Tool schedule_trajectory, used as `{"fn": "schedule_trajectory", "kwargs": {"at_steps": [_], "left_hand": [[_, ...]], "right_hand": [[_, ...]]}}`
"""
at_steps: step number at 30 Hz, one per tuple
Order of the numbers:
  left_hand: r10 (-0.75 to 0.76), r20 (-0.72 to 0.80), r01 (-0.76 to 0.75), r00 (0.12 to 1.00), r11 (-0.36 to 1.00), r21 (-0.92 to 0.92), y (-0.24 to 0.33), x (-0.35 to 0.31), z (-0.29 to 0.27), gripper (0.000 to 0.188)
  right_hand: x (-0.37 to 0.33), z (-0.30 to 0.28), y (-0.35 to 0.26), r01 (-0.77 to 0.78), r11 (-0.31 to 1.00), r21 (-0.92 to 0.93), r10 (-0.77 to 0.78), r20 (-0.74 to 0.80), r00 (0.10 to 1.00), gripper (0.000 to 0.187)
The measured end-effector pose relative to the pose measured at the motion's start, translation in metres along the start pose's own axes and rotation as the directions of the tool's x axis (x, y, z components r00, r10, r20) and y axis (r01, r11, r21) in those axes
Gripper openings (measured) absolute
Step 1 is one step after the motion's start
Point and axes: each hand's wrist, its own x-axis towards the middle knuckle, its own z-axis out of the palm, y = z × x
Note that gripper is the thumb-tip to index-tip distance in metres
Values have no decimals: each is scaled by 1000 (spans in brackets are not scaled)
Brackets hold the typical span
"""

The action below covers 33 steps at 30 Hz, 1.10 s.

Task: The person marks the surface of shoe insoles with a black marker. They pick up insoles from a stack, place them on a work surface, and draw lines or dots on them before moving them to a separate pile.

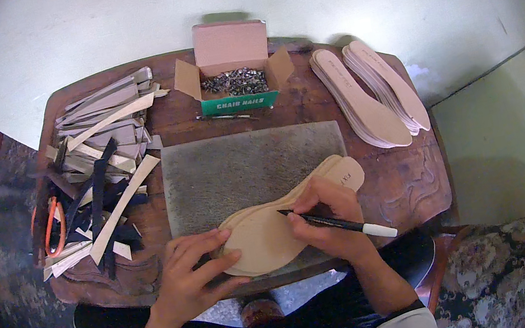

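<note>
A small stack of tan shoe insoles [262, 235] lies slantwise over the front of a grey rectangular slab, its wide end toward my left hand. My left hand [192, 275] grips that wide end, fingertips pressed on the top and along the edge. Between the fingers of my right hand [332, 218] is a black marker [329, 222] with a white end. Its dark tip meets the top insole near the middle. Some dark writing shows on the narrow end of the stack, beyond my right hand.
The grey slab [249, 166] rests on a carved wooden table [391, 176]. Behind it stands an open green box [241, 102] of metal nails. Two more insole stacks [353, 102] lie at the right. Cut strips [111, 120] and orange-handled scissors [53, 225] crowd the left.
</note>
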Motion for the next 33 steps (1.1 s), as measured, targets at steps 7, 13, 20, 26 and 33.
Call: {"fn": "schedule_trajectory", "kwargs": {"at_steps": [7, 13, 20, 26, 33], "left_hand": [[-1, -8, 1, 1000, 1000, 2, 0, 1, 0, 50], [3, -12, -3, 1000, 1000, 2, 0, 0, 0, 50], [5, -5, -5, 1000, 1000, -4, 0, 1, -1, 50], [1, -7, -1, 1000, 1000, -1, -1, 0, -1, 51], [3, -2, -3, 1000, 1000, -7, 0, 2, -1, 50]], "right_hand": [[1, 1, -3, -36, 999, -21, 36, 3, 999, 17], [1, 2, -4, -42, 999, -18, 42, 7, 999, 17], [2, 3, -6, -64, 998, -13, 64, 4, 998, 17], [3, 3, -9, -69, 997, -33, 69, 9, 998, 17], [2, 1, -8, -51, 998, -35, 51, 6, 999, 17]]}}
